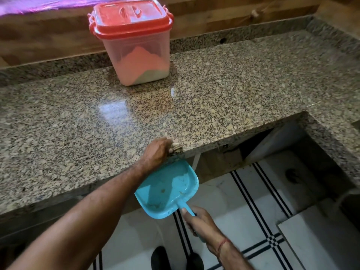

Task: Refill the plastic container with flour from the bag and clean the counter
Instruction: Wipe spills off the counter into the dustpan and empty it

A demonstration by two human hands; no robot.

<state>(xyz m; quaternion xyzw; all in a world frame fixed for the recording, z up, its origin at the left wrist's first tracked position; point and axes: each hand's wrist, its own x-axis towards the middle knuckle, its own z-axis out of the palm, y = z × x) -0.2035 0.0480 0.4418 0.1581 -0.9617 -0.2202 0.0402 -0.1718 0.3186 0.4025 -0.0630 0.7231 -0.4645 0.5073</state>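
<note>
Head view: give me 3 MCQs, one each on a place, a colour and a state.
1. Where is the turquoise plastic dustpan?
A) below the front edge of the speckled granite counter, held by the right hand
B) on top of the counter
C) inside the container

2. What colour is the lid of the translucent plastic container?
A) green
B) red
C) white

3. That lid is:
A) lying beside the container
B) inside the dustpan
C) seated on the container

Key:
1 A: the right hand grips the handle, and the pan sits under the counter edge.
2 B: the lid is plainly red.
3 C: the lid covers the container's top.
</note>
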